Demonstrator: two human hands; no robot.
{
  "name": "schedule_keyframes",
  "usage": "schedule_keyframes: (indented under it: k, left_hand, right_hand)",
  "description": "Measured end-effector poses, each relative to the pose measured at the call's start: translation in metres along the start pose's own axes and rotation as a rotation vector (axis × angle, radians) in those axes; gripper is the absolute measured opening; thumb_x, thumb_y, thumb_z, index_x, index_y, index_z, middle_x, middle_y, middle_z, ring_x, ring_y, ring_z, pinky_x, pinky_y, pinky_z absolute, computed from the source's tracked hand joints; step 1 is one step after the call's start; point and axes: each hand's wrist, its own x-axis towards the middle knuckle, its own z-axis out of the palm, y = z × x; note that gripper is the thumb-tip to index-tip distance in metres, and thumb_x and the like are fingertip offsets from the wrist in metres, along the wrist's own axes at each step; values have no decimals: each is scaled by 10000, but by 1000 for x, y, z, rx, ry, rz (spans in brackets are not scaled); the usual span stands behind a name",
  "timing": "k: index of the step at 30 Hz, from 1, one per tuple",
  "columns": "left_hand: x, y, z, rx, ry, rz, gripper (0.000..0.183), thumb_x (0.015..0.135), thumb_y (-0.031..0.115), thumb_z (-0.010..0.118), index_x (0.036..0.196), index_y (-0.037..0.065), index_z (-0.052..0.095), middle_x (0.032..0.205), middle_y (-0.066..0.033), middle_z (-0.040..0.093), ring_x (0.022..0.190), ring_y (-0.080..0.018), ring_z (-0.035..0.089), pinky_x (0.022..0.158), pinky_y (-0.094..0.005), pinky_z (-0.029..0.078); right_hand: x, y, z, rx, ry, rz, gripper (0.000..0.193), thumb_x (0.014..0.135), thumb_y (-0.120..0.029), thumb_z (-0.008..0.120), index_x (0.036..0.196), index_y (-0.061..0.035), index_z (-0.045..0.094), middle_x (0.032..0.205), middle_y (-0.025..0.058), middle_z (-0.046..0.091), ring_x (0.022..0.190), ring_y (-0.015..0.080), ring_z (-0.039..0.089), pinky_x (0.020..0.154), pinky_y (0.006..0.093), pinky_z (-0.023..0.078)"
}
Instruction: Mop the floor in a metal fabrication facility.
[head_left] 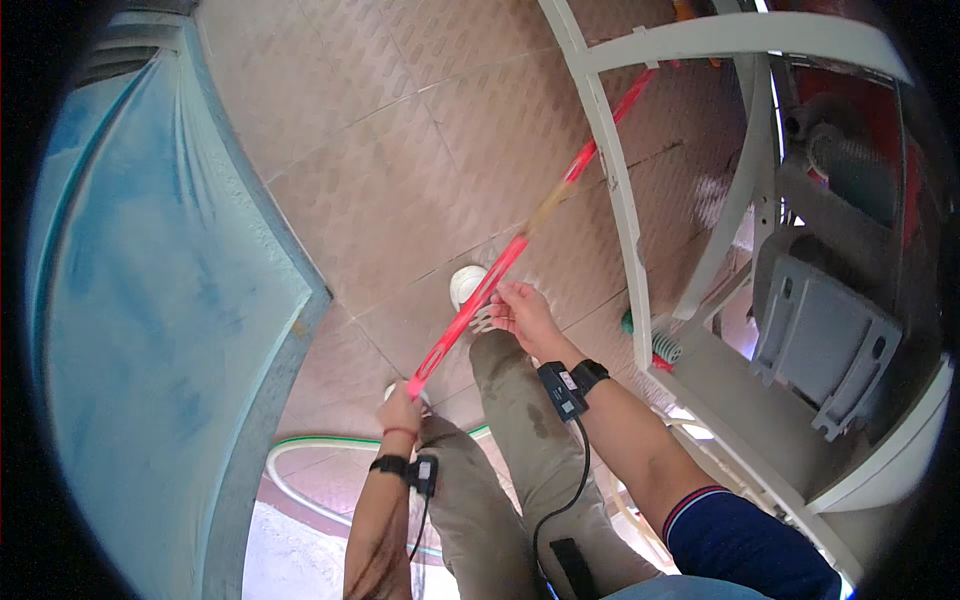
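A long, narrow red strip (465, 325) with pale elongated marks runs slantwise from the lower left to the upper right, over the floor. A yellowish, see-through stretch breaks its red colour midway. My left hand (402, 410) is closed round the near end of the strip. Farther up, my right hand (525, 315) has its fingers curled and pinched at the strip's right edge; the exact contact of the fingertips is partly hidden. Beyond my right hand the strip passes toward a pale metal frame (622, 200) on the right.
A blue-and-white sheet-covered surface with a grey rim (270, 270) fills the left side. On the right, the frame holds a grey plastic part (825, 335) and dark machinery. A pale hose (290, 485) curves behind my legs over the brown tiled floor (350, 190).
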Motion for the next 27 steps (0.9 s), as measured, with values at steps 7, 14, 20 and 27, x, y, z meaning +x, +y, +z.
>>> schedule_keyframes:
  k: [7,14,20,27]
  left_hand:
    - [-185,-225,1,304,-94,-431,234,750,251,456,900,74,484,765,-166,576,708,-344,558,611,-442,443]
    - [-367,-335,20,371,-205,-561,354,755,311,460,984,42,443,837,-176,521,784,-331,503,655,-423,408]
    - [-386,-387,5,397,-146,-689,417,768,312,441,1069,27,398,1008,-180,410,947,-295,387,784,-402,318]
    - [-338,-417,-39,478,-25,-790,495,784,313,419,1168,9,345,1207,-184,279,1137,-253,250,934,-377,213]
  right_hand:
    - [-28,47,19,-113,54,-66,254,773,-265,544,868,-40,471,700,9,498,565,76,494,505,215,444]
    - [-57,106,0,-23,171,-66,200,745,-141,567,852,-24,445,622,38,492,474,123,486,418,247,409]
    - [-144,149,7,-152,-81,198,225,730,-136,595,857,-36,439,598,34,513,509,142,546,429,254,439]
    - [-85,128,-66,-36,99,165,142,760,-176,550,734,-65,465,601,55,520,503,162,541,444,273,467]
